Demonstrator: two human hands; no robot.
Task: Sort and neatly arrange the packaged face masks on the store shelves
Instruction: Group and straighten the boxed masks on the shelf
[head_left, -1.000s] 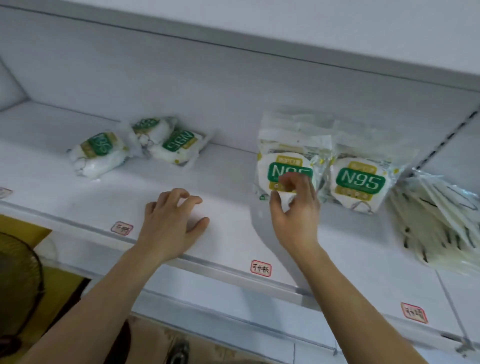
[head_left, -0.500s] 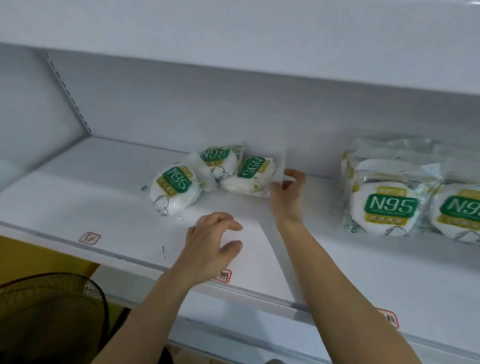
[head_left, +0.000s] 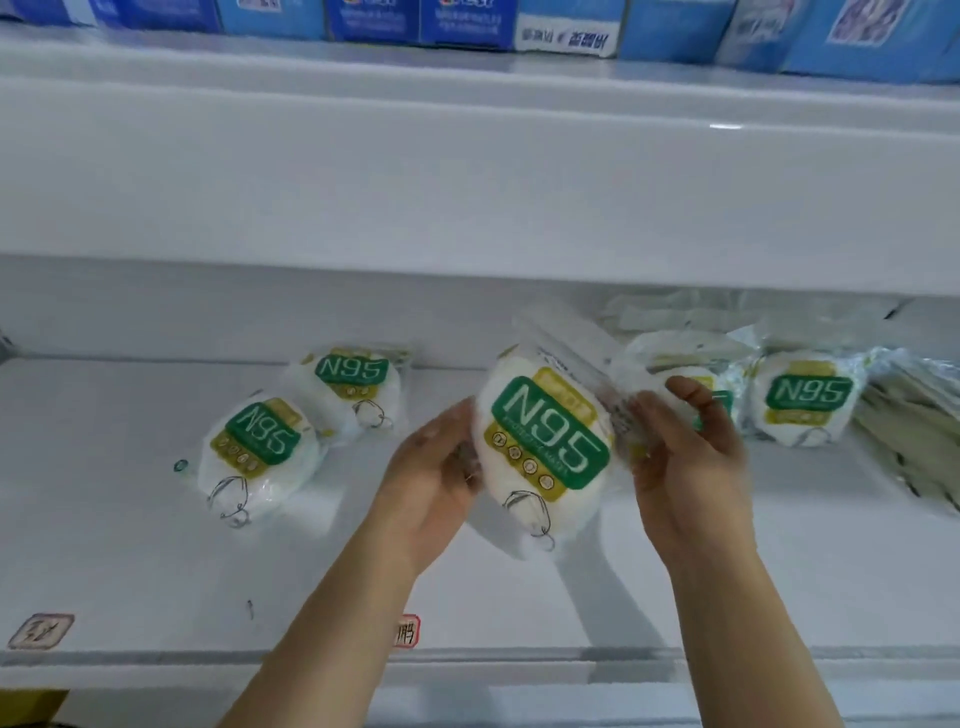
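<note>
At the far left front edge of the white shelf (head_left: 104, 519), a small red-framed label (head_left: 41, 630) is sitting on the lip. Further in, two N95 mask packs are lying flat: the nearer pack (head_left: 257, 457) is tilting its green label toward me, and the farther pack (head_left: 353, 387) is resting just behind it, touching its upper corner. My left hand (head_left: 434, 486) is gripping the left edge of the held N95 pack (head_left: 545, 447), which I am keeping above the middle of the shelf, label facing me and slanted. My right hand (head_left: 685, 462) is curling its fingers around the pack's clear right flap. Behind my right hand a stack of packs (head_left: 675, 358) is leaning at the back, and the rightmost N95 pack (head_left: 808, 400) is standing beside it. At the far right, pale flat packets (head_left: 914, 431) are lying fanned out. Above, blue boxes (head_left: 467, 21) are lining the upper shelf.
</note>
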